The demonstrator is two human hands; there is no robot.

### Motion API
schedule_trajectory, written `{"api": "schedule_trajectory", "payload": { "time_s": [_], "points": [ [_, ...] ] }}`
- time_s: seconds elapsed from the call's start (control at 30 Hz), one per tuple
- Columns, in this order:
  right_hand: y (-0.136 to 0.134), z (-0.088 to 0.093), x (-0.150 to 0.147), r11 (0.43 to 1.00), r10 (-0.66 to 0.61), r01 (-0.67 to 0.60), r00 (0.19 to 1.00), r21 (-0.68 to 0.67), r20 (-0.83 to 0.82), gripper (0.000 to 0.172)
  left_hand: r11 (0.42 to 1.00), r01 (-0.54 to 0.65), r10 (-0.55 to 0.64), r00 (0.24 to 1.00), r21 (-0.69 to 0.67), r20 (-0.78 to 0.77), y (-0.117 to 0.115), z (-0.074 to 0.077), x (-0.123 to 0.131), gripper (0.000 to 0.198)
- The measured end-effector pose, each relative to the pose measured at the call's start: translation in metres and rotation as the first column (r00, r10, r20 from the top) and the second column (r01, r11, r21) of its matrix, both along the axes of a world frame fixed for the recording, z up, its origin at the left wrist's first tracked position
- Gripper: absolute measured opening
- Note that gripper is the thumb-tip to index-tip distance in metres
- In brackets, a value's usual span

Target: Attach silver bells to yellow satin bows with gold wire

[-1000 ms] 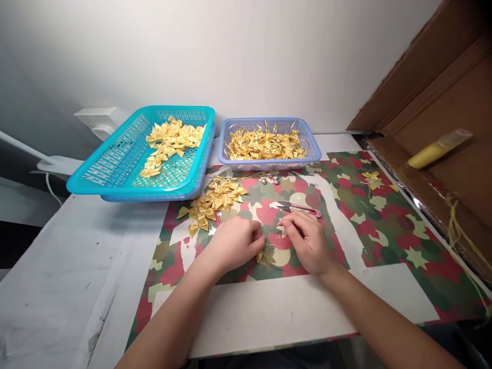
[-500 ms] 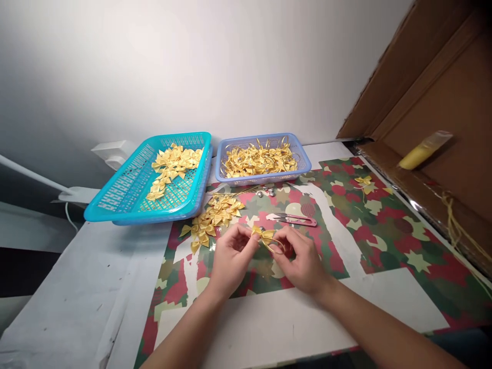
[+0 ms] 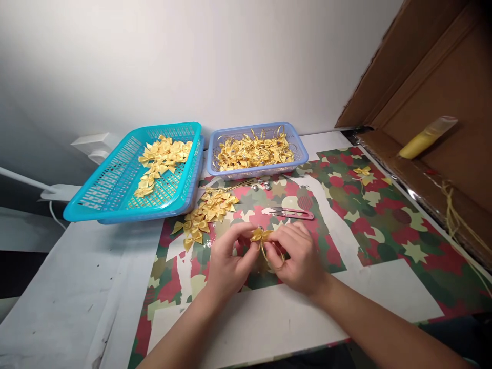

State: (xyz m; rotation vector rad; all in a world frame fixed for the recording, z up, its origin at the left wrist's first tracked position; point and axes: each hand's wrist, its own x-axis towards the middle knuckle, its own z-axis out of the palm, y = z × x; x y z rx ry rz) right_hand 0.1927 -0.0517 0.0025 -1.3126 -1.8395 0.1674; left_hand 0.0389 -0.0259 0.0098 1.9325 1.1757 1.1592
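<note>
Between my fingertips is a yellow ribbon bow (image 3: 261,235) with a small silver bell at its top and a gold cord loop (image 3: 277,262) hanging from it. My left hand (image 3: 232,259) is closed in a pinch on the bow's left side. My right hand (image 3: 295,256) pinches its right side, with the cord loop by the fingers. Just beyond lie pink-handled thread snips (image 3: 294,213). To the left is a loose pile of yellow bows (image 3: 211,210). Several silver bells (image 3: 265,184) and some gold cords (image 3: 230,187) rest behind the pile.
A turquoise basket (image 3: 82,197) with yellow bows stands at the left, stacked on a blue one. A blue-purple basket (image 3: 303,158) holds bows with gold loops. At right, a single bow (image 3: 362,171) lies near a cardboard wall (image 3: 434,87) and a yellow tube (image 3: 426,138).
My right hand has moved in closer to my left, and its fingers now grip nearer the bow's middle. The view has shifted slightly, moving the baskets left and up.
</note>
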Motion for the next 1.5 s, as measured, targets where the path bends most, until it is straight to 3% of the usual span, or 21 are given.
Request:
{"api": "schedule_trajectory", "payload": {
  "time_s": [0.17, 0.33, 0.7, 1.03, 1.13, 1.27, 1.5],
  "points": [
    [-0.001, -0.002, -0.004, 0.999, -0.035, 0.035, 0.999, -0.012, -0.012, 0.017, 0.996, 0.022, -0.014, 0.996, 0.086, -0.093, 0.0, 0.001, 0.0, 0.018],
    [-0.002, -0.002, -0.007, 0.998, -0.043, 0.041, 0.998, -0.046, -0.05, 0.015, 0.999, 0.01, -0.004, 0.995, 0.052, -0.1, 0.0, 0.001, -0.002, 0.017],
    [0.001, 0.0, -0.003, 0.996, 0.004, -0.017, 0.991, -0.093, -0.134, 0.016, 0.988, 0.141, -0.132, 0.98, 0.057, -0.147, 0.003, 0.004, -0.005, 0.007],
    [-0.001, -0.001, -0.003, 0.999, 0.029, -0.035, 0.989, -0.037, -0.146, 0.014, 0.978, 0.173, -0.158, 0.979, 0.119, -0.125, 0.002, 0.002, -0.004, 0.008],
    [0.0, -0.003, -0.003, 0.999, 0.031, -0.032, 0.995, -0.004, -0.098, 0.015, 0.945, 0.199, -0.138, 0.962, 0.261, -0.235, 0.005, 0.003, -0.006, 0.008],
    [0.001, -0.004, -0.001, 0.999, 0.032, -0.031, 0.998, 0.019, -0.06, 0.02, 0.873, 0.194, -0.008, 0.923, 0.448, -0.385, 0.009, 0.003, -0.009, 0.01],
    [0.001, -0.004, 0.002, 0.995, 0.082, -0.088, 0.991, -0.05, -0.103, 0.02, 0.808, 0.338, -0.084, 0.877, 0.483, -0.473, 0.013, 0.003, -0.015, 0.018]
  ]
}}
